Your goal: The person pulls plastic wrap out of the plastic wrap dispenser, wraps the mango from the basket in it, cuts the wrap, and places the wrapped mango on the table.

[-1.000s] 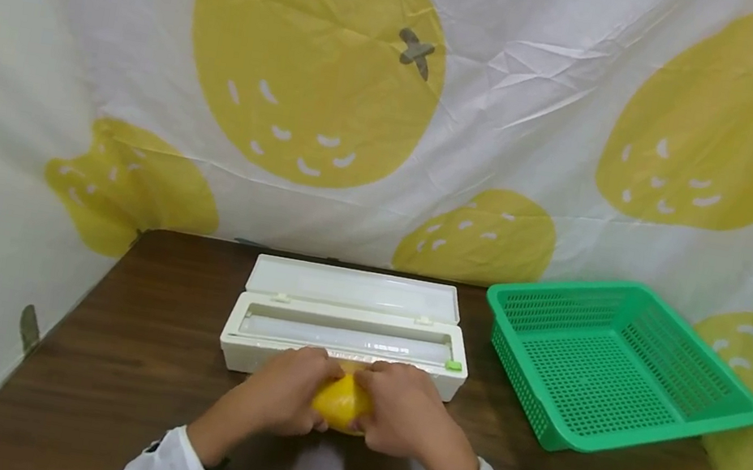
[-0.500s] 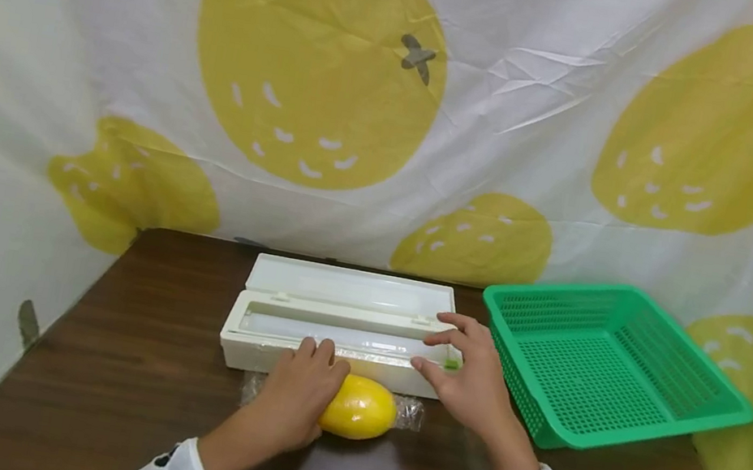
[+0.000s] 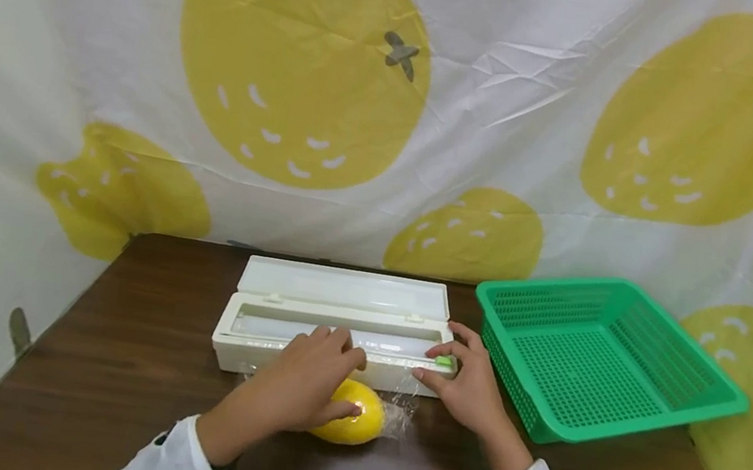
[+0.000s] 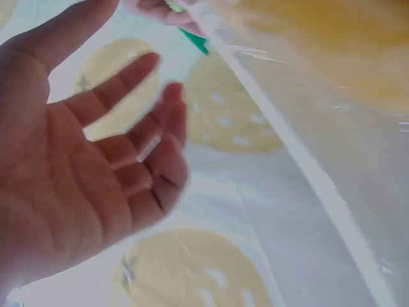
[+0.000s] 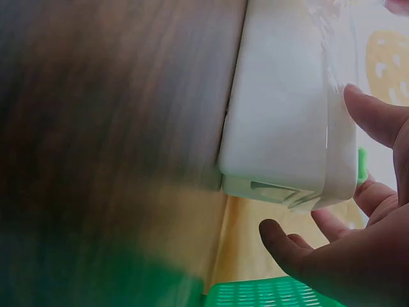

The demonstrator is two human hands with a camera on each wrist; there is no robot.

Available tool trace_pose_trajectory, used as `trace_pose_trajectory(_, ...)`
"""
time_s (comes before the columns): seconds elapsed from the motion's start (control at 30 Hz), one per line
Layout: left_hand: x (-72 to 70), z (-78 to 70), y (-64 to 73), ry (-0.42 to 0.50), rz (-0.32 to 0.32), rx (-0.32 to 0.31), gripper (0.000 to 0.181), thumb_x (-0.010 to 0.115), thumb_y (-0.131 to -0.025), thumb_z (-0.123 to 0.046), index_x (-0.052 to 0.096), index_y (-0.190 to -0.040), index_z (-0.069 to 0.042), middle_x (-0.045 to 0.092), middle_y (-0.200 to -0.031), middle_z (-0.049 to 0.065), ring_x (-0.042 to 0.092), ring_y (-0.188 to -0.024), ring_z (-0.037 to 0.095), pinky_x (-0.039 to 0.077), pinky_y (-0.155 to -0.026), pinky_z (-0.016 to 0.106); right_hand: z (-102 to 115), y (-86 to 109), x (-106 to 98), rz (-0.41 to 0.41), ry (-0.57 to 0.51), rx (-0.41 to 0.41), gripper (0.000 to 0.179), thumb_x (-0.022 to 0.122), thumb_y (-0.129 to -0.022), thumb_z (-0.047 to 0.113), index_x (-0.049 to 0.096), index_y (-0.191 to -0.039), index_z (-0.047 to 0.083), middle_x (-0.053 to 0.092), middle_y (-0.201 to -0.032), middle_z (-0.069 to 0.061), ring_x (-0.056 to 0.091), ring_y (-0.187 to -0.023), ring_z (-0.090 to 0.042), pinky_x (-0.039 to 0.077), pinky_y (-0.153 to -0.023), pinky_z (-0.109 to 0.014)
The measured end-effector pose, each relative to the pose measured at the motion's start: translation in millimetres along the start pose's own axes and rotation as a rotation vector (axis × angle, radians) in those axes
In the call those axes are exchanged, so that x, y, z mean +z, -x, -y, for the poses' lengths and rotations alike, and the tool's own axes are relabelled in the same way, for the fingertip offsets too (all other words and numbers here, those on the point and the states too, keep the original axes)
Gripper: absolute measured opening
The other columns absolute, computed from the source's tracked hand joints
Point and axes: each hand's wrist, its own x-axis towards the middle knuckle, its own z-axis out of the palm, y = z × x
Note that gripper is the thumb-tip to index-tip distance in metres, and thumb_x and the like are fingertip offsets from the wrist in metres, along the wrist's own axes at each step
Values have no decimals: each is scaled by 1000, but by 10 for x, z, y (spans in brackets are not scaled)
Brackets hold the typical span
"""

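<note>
A smooth yellow oval fruit (image 3: 356, 431) lies on the table under clear cling film (image 3: 398, 417) that spreads out at its right. My left hand (image 3: 305, 380) is over the fruit's left side, thumb across it in the head view. The left wrist view shows that palm and its loosely bent fingers with nothing in them. Behind the fruit stands a white cling film dispenser (image 3: 254, 355), lid tipped back, roll showing inside. My right hand (image 3: 467, 381) is at its right end, thumb by the front edge and a finger at the green slider (image 5: 362, 165).
A green perforated basket (image 3: 592, 368) stands to the right, close to my right hand. The dark wooden table (image 3: 106, 356) reaches back to a hanging cloth (image 3: 469, 118) printed with yellow fruit.
Both hands gripped the fruit at first. My right hand let go and moved right to the dispenser's slider; my left hand's fingers have lifted and loosened over the fruit.
</note>
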Motion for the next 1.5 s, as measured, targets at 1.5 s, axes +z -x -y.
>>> trace_pose_trajectory(1.5,431,-451,-1319,-238,142,188,9,76,-91,-26,75,-92,-17,72,-87,2,67,-82,17,57,-72,29,-63,-79,-76,5,91,-42,32,84,-77,10,77,-108,2,52,-148,-21,57,-128,-41,49,-99,-55)
